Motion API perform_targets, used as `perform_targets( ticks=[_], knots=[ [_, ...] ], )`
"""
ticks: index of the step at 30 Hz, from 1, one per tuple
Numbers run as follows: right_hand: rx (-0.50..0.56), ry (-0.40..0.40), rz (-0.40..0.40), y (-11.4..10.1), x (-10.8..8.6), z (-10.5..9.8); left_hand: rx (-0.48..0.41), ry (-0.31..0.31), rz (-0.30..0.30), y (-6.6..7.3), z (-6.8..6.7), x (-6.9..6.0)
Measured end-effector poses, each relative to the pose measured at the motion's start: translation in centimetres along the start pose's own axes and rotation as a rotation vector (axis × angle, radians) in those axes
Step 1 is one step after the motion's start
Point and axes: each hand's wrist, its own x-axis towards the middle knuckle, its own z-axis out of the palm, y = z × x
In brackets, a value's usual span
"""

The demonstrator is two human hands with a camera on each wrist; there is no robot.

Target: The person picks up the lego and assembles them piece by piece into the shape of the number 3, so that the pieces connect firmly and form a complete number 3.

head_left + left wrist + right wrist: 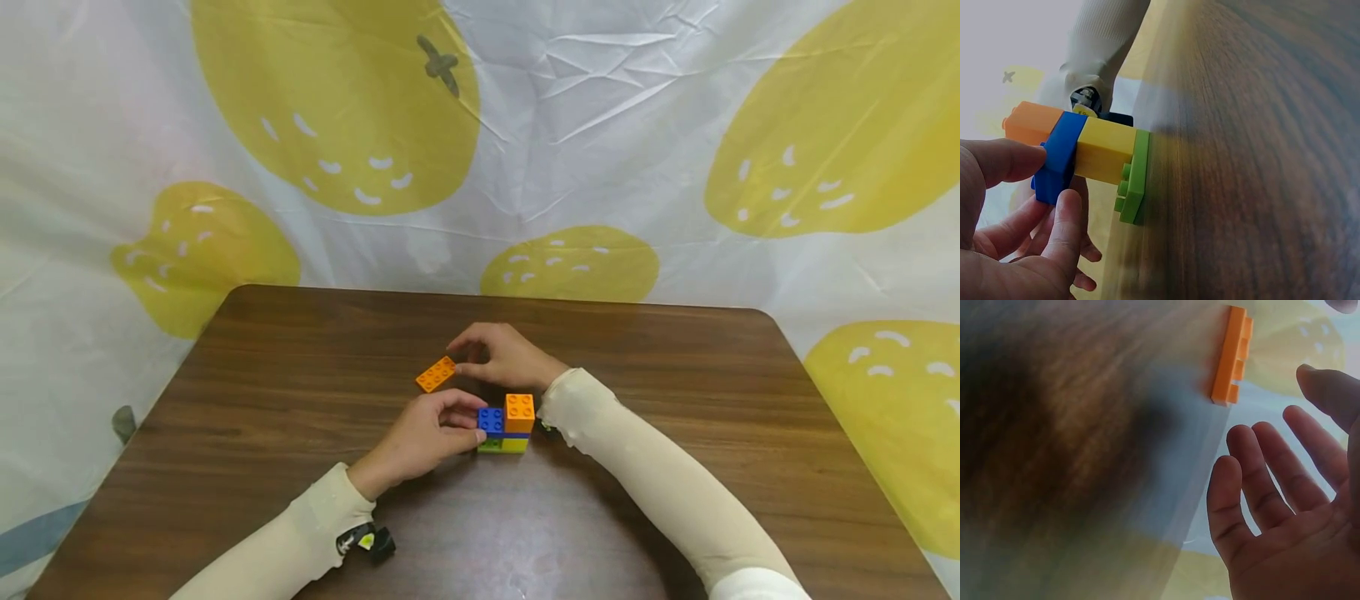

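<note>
A small stack of toy building bricks stands on the table in front of me. Lowest is a green plate (1136, 181), with a yellow brick (1107, 150) on it. Across the yellow brick lies a blue brick (1060, 156), one end overhanging the green plate. An orange brick (519, 408) tops the stack's right side. My left hand (416, 437) pinches the overhanging blue end from the left. Beyond the stack, my right hand (513, 360) has its fingers spread loosely and holds nothing. Near its fingertips lies a flat orange brick (436, 374), studs up.
The brown wooden table (300, 350) ends at a white curtain (525, 150) printed with yellow fruit. Both forearms reach in from the front, and the right one passes close by the stack's right side.
</note>
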Motion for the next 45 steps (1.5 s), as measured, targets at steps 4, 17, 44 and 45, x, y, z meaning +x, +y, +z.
perform_targets(
  ticks=[4,17,44,45],
  knots=[
    [-0.011,-0.039,-0.01,0.04,0.21,0.17,-0.004,0.002,0.008,-0.11,-0.01,0.03],
    [-0.125,-0.209,-0.03,0.6,0.61,0.11,-0.011,-0.006,0.002,-0.06,-0.07,-0.09],
    [-0.169,-0.129,-0.089,0.81,0.46,-0.02,-0.012,-0.009,0.003,-0.26,-0.16,0.05],
    [-0.172,-0.121,-0.095,0.83,0.42,-0.05,-0.014,-0.009,0.004,-0.28,-0.15,0.04]
  ],
)
